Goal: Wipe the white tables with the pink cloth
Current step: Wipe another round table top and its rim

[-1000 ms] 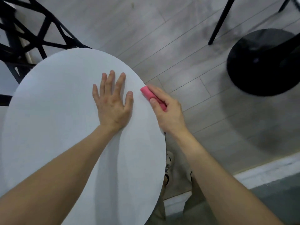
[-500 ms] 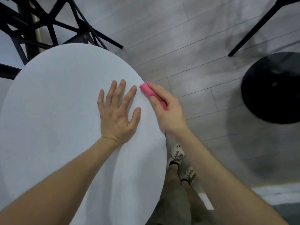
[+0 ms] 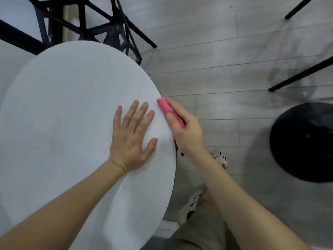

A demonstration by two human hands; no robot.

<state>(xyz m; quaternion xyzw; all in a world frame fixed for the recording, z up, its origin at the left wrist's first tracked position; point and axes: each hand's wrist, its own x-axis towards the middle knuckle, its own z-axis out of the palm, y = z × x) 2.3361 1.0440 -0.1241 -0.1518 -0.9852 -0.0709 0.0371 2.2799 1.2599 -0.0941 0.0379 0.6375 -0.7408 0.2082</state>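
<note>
A round white table [image 3: 68, 109] fills the left half of the view. My left hand [image 3: 132, 137] lies flat on its top near the right rim, fingers spread, holding nothing. My right hand [image 3: 186, 131] grips a folded pink cloth [image 3: 166, 108] and presses it against the table's right edge. The cloth's far end sticks out past my fingers; the rest is hidden in my palm.
A black lattice chair [image 3: 93, 24] stands behind the table. A round black stool [image 3: 304, 141] sits on the grey wood floor at right, with thin black legs [image 3: 302, 74] above it. Part of another white surface [image 3: 10, 56] shows at far left. My feet are below the table's edge.
The view has shifted, so the table and hands sit lower and further right in frame. My right hand keeps the cloth on the table's rim; my left hand stays flat.
</note>
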